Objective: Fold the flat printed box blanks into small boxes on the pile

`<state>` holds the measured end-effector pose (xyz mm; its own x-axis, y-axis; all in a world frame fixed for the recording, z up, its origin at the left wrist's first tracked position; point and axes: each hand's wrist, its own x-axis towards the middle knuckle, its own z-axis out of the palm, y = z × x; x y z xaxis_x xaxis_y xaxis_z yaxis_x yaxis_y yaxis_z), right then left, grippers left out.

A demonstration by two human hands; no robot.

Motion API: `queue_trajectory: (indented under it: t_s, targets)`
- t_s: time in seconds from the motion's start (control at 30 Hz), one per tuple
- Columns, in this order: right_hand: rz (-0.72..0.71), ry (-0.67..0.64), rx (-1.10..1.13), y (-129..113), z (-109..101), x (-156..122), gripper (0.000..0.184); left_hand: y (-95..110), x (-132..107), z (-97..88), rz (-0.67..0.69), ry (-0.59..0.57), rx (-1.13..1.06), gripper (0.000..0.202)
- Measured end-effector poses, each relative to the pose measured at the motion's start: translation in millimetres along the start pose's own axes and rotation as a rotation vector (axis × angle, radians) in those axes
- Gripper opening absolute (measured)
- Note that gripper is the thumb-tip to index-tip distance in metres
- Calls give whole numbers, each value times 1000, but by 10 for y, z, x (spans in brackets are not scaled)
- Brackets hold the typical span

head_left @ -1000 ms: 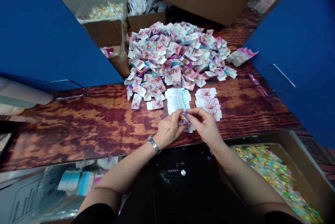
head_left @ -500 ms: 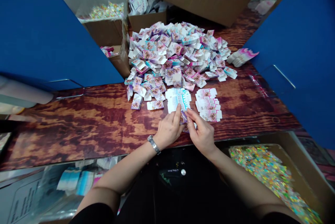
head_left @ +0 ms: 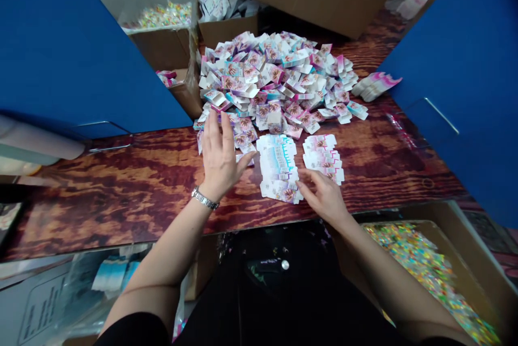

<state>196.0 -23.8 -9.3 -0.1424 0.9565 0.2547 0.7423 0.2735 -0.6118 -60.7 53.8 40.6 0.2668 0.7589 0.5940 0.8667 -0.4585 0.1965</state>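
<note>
My left hand (head_left: 218, 154) is spread flat, palm down, over the near left edge of a heap of small folded paper boxes (head_left: 279, 76). It covers some of them, and I see nothing gripped in it. My right hand (head_left: 322, 193) has thumb and forefinger slightly apart at the right edge of an overlapping row of flat, unfolded box blanks (head_left: 277, 154) with blue and purple print. Its fingertips touch or nearly touch the nearest blank. Just beyond that hand lies a second row of flat blanks (head_left: 321, 150) with pink print.
A bundle of pink-edged blanks (head_left: 376, 87) lies right of the heap. Cardboard boxes (head_left: 229, 32) stand behind it. Blue cabinet doors (head_left: 457, 97) flank the wooden table (head_left: 133, 189). Below its front edge, an open drawer holds colourful wrapped pieces (head_left: 421, 270).
My left hand has moved left and away from me to the heap, its fingers now spread. The small purple box held between both hands is out of them. My right hand has shifted slightly right.
</note>
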Motion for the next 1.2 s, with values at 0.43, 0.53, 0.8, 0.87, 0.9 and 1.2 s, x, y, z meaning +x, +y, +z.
queue_trajectory:
  t_s: [0.43, 0.53, 0.8, 0.87, 0.9, 1.2]
  targets:
    - [38, -244, -162, 115, 101, -80, 15, 624, -730, 463, 386, -557, -224, 60]
    - [149, -189, 164, 102, 75, -39, 15, 652, -730, 466, 384, -543, -209, 55]
    - [191, -58, 474, -56, 93, 51, 29, 625, -641, 412, 203, -402, -411, 54]
    - [164, 24, 480, -113, 95, 24, 35, 592, -641, 415, 111, -360, -425, 48]
    - [142, 62, 459, -139, 94, 6, 35, 577, -643, 416, 64, -345, -430, 45]
    - [-247, 228, 74, -204, 151, -55, 28, 631, -616, 341, -90, -297, -559, 55]
